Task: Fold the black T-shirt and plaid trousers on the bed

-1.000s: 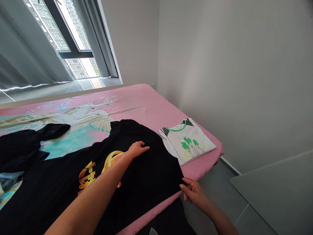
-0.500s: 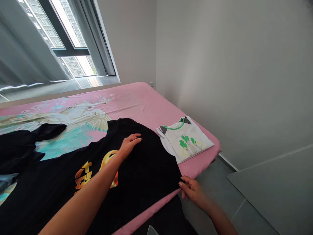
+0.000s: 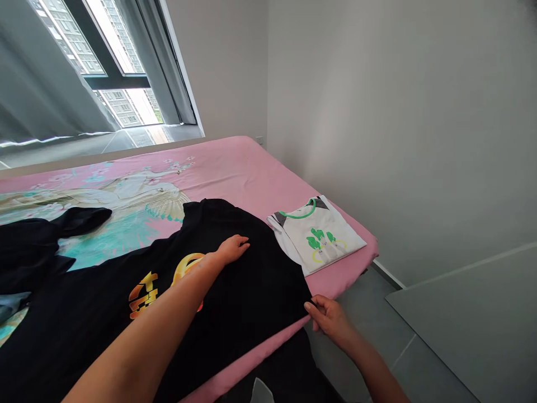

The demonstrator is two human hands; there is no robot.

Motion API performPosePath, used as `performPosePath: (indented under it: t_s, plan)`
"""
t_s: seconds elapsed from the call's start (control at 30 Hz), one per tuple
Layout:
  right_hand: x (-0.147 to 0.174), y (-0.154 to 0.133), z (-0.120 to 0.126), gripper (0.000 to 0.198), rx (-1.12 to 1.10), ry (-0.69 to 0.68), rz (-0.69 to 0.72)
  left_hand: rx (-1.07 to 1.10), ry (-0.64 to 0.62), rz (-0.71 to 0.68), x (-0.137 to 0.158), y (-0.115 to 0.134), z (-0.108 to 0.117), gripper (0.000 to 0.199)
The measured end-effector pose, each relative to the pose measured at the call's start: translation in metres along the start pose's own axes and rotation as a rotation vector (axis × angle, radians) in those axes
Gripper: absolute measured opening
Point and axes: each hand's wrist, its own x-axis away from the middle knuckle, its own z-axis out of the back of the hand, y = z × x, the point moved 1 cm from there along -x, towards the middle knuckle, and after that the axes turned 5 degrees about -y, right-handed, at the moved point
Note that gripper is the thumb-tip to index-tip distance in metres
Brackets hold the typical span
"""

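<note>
A black T-shirt (image 3: pixel 251 291) with a yellow-orange print lies spread across the near part of the bed. My left hand (image 3: pixel 234 248) rests on its upper middle, fingers stretched out over the cloth and the palm turned down. At the bed's right corner my right hand (image 3: pixel 331 320) pinches the edge of the same T-shirt between thumb and fingers. Just beyond the black cloth sits a folded white T-shirt (image 3: pixel 325 232) with a green collar and a green vegetable print; neither hand touches it.
The bed (image 3: pixel 235 162) has a pink sheet with a bird pattern. Another dark garment (image 3: pixel 29 246) lies at the left, beside a bit of blue cloth (image 3: pixel 12 307). A grey wall (image 3: pixel 398 140) borders the right, with a grey panel (image 3: pixel 474 313) low down. Curtains (image 3: pixel 42 84) flank the window.
My left hand has slid slightly right and down over the black T-shirt, its fingers now lower on the cloth. My right hand keeps its pinch at the edge. The view has shifted slightly.
</note>
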Motion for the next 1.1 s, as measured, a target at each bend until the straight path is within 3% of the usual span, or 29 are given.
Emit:
performPosePath:
  t_s: [0.13,0.27,0.4,0.47,0.53,0.63,0.7,0.77,0.83,0.9,1.0,1.03,1.1]
  plan:
    - [-0.002,-0.003,-0.004,0.043,0.010,0.059,-0.039,-0.035,-0.020,-0.006,-0.002,-0.008,-0.012,0.032]
    - [0.000,-0.002,-0.006,0.043,0.036,0.115,0.019,-0.050,0.001,-0.019,-0.001,-0.007,-0.013,0.033]
    - [0.004,0.002,-0.006,0.041,0.019,0.146,0.036,-0.051,0.131,0.037,0.015,0.001,-0.013,0.038]
    - [0.005,0.003,-0.006,0.038,0.014,0.140,0.025,-0.053,0.279,-0.053,0.043,0.009,-0.013,0.038]
    - [0.005,0.004,-0.005,0.037,0.031,0.127,0.017,-0.069,0.355,-0.272,0.085,0.016,-0.016,0.028]
    - [0.006,0.004,0.000,0.038,0.105,0.120,0.008,-0.164,0.173,-0.552,0.161,0.018,-0.028,0.023]
    - [0.009,0.001,0.003,0.037,0.189,0.176,0.001,-0.213,0.092,-0.564,0.206,0.009,-0.038,0.027]
    - [0.016,-0.011,0.002,0.035,0.290,0.325,0.005,-0.242,0.116,-0.493,0.237,-0.003,-0.045,0.029]
    - [0.026,-0.031,-0.008,0.035,0.354,0.489,0.081,-0.273,0.165,-0.441,0.253,-0.013,-0.049,0.031]
    - [0.033,-0.055,-0.031,0.032,0.373,0.515,0.275,-0.310,0.169,-0.443,0.257,-0.016,-0.051,0.032]
    - [0.032,-0.078,-0.073,0.026,0.519,0.248,0.663,-0.359,0.169,-0.397,0.255,-0.012,-0.056,0.036]
    - [0.027,-0.078,-0.084,0.028,0.635,0.147,0.736,-0.373,0.183,-0.342,0.254,-0.011,-0.059,0.038]
    - [0.011,-0.067,-0.092,0.037,0.897,0.063,0.720,-0.393,0.221,-0.190,0.257,-0.012,-0.064,0.049]
